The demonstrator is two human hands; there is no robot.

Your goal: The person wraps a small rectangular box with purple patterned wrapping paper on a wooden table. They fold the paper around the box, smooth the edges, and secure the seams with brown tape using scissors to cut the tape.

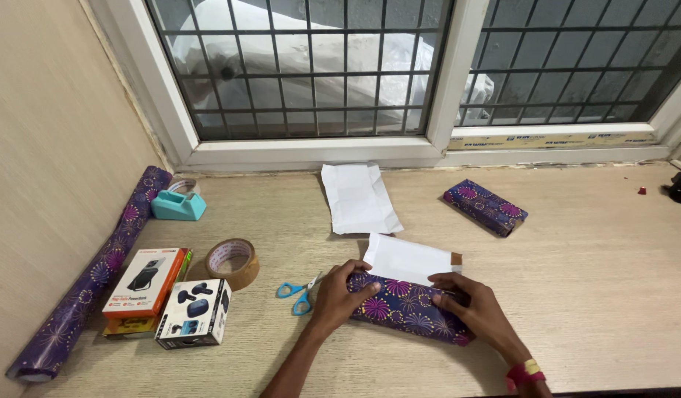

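Note:
A small box partly wrapped in purple patterned paper (401, 304) lies near the front of the wooden table (576, 295). A white flap of the paper (406, 259) stands out behind it, with a bit of brown tape at its right corner. My left hand (339, 295) presses on the box's left end. My right hand (473, 306) rests on its right end, fingers on the paper fold. Blue-handled scissors (297, 291) lie just left of my left hand.
A finished purple wrapped box (485, 206) lies at the back right. A white paper sheet (357, 197) is under the window. To the left: brown tape roll (233, 262), teal tape dispenser (178, 203), wrapping paper roll (90, 276), two product boxes (145, 284), (195, 312).

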